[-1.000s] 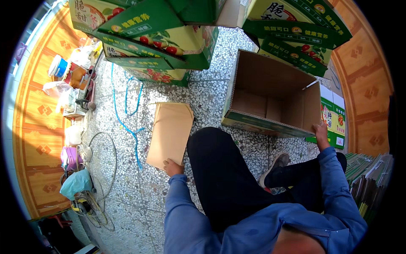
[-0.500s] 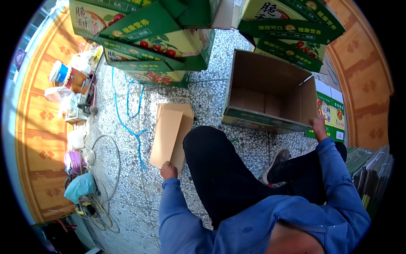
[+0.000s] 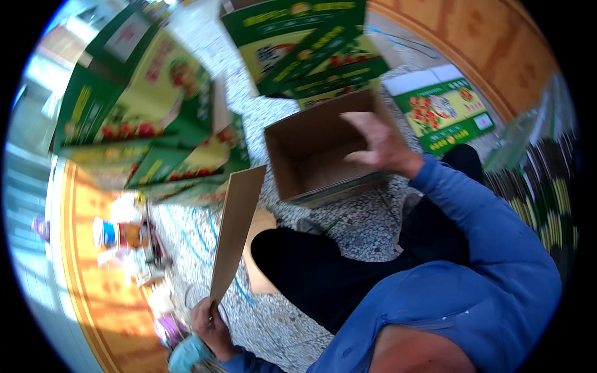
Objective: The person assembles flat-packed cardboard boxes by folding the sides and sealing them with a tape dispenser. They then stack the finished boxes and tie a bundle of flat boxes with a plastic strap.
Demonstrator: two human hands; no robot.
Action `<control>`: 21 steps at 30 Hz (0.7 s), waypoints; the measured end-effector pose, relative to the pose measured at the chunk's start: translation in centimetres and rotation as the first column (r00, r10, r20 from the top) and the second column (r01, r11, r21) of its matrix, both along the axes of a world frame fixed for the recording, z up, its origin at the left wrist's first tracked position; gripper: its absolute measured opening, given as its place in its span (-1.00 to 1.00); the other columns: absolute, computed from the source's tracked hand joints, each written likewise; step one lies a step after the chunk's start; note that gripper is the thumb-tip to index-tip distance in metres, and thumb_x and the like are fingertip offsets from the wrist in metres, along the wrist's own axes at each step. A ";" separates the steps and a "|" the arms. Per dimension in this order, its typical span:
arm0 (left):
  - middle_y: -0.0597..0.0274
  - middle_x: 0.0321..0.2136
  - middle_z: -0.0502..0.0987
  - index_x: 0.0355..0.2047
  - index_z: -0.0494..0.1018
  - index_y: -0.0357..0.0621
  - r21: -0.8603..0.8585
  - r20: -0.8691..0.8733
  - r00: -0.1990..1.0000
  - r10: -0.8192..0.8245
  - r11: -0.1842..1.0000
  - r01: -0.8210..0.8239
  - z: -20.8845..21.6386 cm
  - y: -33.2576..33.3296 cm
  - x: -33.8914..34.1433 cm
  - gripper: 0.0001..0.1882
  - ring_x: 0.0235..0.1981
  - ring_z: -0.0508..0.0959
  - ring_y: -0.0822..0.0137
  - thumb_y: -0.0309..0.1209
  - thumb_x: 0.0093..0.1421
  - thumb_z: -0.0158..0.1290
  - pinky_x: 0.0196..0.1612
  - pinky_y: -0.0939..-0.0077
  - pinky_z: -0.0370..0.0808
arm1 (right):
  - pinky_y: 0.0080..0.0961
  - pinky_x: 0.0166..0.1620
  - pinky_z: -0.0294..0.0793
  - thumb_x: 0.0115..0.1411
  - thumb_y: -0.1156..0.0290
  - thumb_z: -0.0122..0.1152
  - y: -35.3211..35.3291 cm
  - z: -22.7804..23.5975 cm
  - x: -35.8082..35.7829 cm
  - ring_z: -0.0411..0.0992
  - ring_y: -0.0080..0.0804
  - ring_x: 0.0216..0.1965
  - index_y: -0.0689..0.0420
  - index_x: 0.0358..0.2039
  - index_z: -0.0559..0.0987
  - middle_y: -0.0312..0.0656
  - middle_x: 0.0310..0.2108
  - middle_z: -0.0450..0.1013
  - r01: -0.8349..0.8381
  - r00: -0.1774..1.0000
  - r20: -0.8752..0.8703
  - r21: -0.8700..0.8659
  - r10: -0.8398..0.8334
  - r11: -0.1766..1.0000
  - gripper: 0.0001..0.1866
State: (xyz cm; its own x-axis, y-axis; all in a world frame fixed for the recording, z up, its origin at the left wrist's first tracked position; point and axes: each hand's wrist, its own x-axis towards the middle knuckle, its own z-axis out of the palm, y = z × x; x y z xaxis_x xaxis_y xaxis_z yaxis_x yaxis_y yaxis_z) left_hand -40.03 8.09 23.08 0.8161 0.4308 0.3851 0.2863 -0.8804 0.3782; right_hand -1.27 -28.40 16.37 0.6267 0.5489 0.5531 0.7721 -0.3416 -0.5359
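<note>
My left hand (image 3: 210,320) grips a flat brown cardboard sheet (image 3: 236,227) by its lower end and holds it up off the floor, left of my knee. Fingers apart, my right hand (image 3: 379,146) hovers over the near right part of an open cardboard box (image 3: 320,171). Nothing is in that hand. The box stands upright on the floor, its brown inside facing up. Another brown cardboard piece (image 3: 262,273) lies on the floor beside my left knee, partly hidden by the raised sheet.
Green printed cartons (image 3: 155,105) are stacked at the left, with more cartons (image 3: 311,50) beyond the box. A flat green-and-white carton (image 3: 438,109) lies at the right, near a stack of folded cardboard (image 3: 535,186). Blue strapping (image 3: 193,233) and a white-blue bucket (image 3: 106,232) are on the left.
My left hand has lifted the cardboard sheet off the floor. My right hand has left the box's right edge and opened above it. The view has turned.
</note>
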 end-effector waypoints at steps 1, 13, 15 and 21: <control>0.03 -0.42 0.55 -0.33 0.51 -0.27 -0.027 0.005 0.997 -0.074 0.997 0.075 2.4 -1.3 2.2 -0.88 -0.38 0.51 0.05 -0.64 0.08 0.08 -0.24 0.27 0.43 | -0.24 0.22 0.26 -0.15 0.33 0.47 0.5 1.6 -0.3 0.23 -0.04 0.20 0.23 0.21 0.26 0.05 0.16 0.24 -0.063 0.992 0.114 0.030 0.059 0.998 -0.10; 0.09 -0.26 0.60 -0.19 0.52 -0.37 -0.423 0.393 0.919 -0.040 0.879 0.219 0.4 -3.6 26.8 -0.80 -0.29 0.56 0.37 -0.48 0.23 0.06 -0.21 0.54 0.49 | -0.48 -0.13 0.53 0.06 0.53 0.29 -10.6 -0.5 5.6 0.52 -0.45 -0.22 0.36 -0.01 0.44 -0.12 -0.15 0.52 0.349 0.642 -0.762 0.384 0.080 0.855 -0.54; 0.06 -0.30 0.61 -0.22 0.54 -0.36 -0.514 0.243 0.963 -0.120 0.826 0.232 -4.0 -3.1 29.8 -0.78 -0.33 0.57 0.36 -0.45 0.20 0.10 -0.24 0.55 0.49 | -0.45 -0.16 0.55 0.04 0.55 0.29 -12.4 -2.9 6.1 0.54 -0.41 -0.25 0.37 -0.01 0.44 -0.11 -0.17 0.52 0.433 0.548 -0.831 0.380 0.097 0.817 -0.53; -0.01 -0.33 0.61 -0.20 0.50 -0.46 -0.646 -0.179 0.974 -0.135 0.764 -0.013 -16.6 -0.6 34.8 -0.57 -0.36 0.60 0.29 -0.24 0.15 0.15 -0.26 0.43 0.50 | -0.38 -0.30 0.55 -0.10 0.49 0.38 -9.7 -7.3 8.5 0.54 -0.32 -0.38 0.40 -0.22 0.52 -0.05 -0.38 0.54 0.418 0.351 -0.928 0.036 -0.125 0.908 -0.59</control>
State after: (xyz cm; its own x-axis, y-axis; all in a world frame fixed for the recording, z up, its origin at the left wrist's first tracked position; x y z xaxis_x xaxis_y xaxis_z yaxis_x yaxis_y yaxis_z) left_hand -5.25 7.49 6.52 0.8761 0.4618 -0.1385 0.3750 -0.4721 0.7978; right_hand 7.23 -38.15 9.11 0.9131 0.1982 -0.3564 -0.3203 -0.1921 -0.9276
